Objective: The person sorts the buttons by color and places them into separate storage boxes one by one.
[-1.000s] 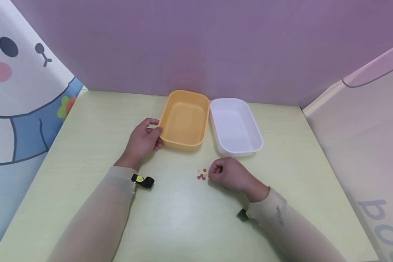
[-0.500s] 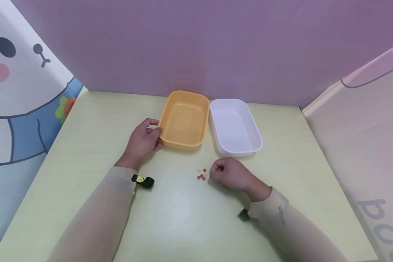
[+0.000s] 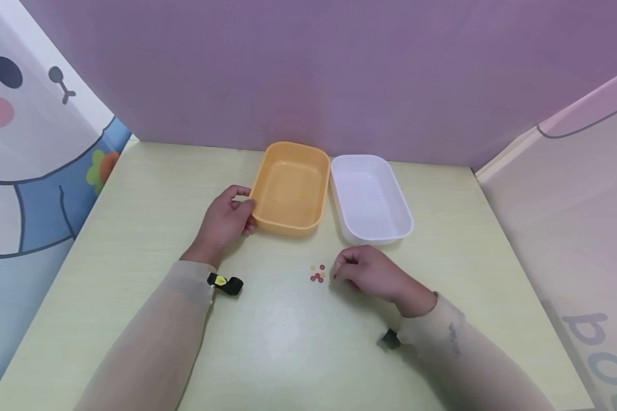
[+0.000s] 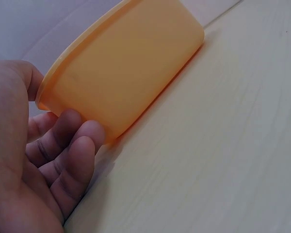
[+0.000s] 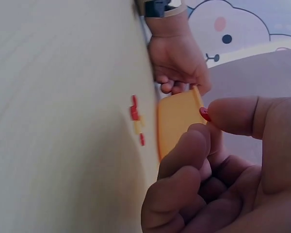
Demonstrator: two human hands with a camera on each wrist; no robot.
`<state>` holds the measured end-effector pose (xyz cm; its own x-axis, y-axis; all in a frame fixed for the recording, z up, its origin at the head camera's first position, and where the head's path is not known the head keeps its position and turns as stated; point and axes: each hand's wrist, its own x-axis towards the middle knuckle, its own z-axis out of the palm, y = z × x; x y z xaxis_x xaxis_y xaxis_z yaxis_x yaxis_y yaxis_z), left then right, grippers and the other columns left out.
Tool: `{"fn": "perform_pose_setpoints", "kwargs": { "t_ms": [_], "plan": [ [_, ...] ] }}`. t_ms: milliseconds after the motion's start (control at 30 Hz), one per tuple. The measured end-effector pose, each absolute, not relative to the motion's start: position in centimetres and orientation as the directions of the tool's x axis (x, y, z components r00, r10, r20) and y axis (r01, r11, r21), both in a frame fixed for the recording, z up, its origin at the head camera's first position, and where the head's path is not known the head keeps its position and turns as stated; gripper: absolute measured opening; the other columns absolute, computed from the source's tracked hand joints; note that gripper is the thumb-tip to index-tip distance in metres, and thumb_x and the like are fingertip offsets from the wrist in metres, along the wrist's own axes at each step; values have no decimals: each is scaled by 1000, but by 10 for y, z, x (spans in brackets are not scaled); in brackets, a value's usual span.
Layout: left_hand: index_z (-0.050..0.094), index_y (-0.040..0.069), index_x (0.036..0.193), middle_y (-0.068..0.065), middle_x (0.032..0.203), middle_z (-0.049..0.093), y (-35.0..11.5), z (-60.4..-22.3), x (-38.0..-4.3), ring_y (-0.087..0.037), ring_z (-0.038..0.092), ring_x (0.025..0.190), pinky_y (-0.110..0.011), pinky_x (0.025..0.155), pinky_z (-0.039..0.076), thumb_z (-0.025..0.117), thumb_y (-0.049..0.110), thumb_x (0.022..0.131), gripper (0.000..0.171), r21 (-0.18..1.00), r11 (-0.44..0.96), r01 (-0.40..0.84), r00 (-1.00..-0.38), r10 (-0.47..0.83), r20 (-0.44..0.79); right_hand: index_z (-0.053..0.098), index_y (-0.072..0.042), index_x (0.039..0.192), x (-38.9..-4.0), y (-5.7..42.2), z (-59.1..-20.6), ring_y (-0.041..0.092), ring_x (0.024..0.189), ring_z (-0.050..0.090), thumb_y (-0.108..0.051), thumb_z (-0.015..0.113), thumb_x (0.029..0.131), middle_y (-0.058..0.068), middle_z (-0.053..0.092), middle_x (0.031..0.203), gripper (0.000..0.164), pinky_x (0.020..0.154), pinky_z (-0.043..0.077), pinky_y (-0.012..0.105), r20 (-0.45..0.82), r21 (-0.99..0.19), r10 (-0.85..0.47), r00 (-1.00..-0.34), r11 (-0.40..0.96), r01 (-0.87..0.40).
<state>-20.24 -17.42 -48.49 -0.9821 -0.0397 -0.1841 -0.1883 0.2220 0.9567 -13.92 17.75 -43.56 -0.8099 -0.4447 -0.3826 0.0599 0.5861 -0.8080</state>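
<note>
My left hand point(image 3: 225, 218) grips the near left corner of an orange-yellow plastic tray point(image 3: 290, 191), thumb at its rim and fingers against its outer wall. In the left wrist view, fingertips point(image 4: 90, 130) touch the wall of the tray point(image 4: 121, 63). Just right of a small cluster of red and yellow buttons point(image 3: 317, 276), my right hand point(image 3: 372, 274) is held low over the table. A small red button point(image 5: 205, 114) is pinched at the tip of its thumb in the right wrist view, the other fingers curled below. The fingertip meeting the thumb is partly hidden.
A white plastic tray point(image 3: 372, 200) stands right beside the orange-yellow one, beyond my right hand. Both rest on a pale wood-grain table point(image 3: 283, 342). A purple wall point(image 3: 319, 74) closes off the back, with printed panels at the left and right.
My right hand has drawn slightly right, away from the cluster, with the red button showing at its fingertips. The left hand and both trays have stayed in place.
</note>
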Motion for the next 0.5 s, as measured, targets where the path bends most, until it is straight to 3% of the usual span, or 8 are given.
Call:
{"fn": "perform_pose_setpoints", "kwargs": {
  "t_ms": [267, 500],
  "plan": [
    [60, 19, 142, -14, 97, 77, -175, -486, -203, -24, 76, 76, -32, 68, 66, 63, 34, 111, 35, 959, 209, -192, -981, -38, -189, 65, -4, 88, -145, 182, -417, 21, 64, 54, -4, 66, 94, 5, 56, 71, 7, 58, 49, 29, -379, -877, -458, -804, 455, 154],
    [60, 19, 142, -15, 99, 77, -175, -487, -204, -26, 76, 77, -33, 68, 67, 63, 35, 111, 35, 956, 216, -197, -980, -38, -194, 57, -3, 84, -161, 191, -393, 20, 61, 54, -3, 61, 95, 5, 54, 71, 11, 55, 47, 29, -353, -914, -466, -811, 356, 193]
  ]
}}
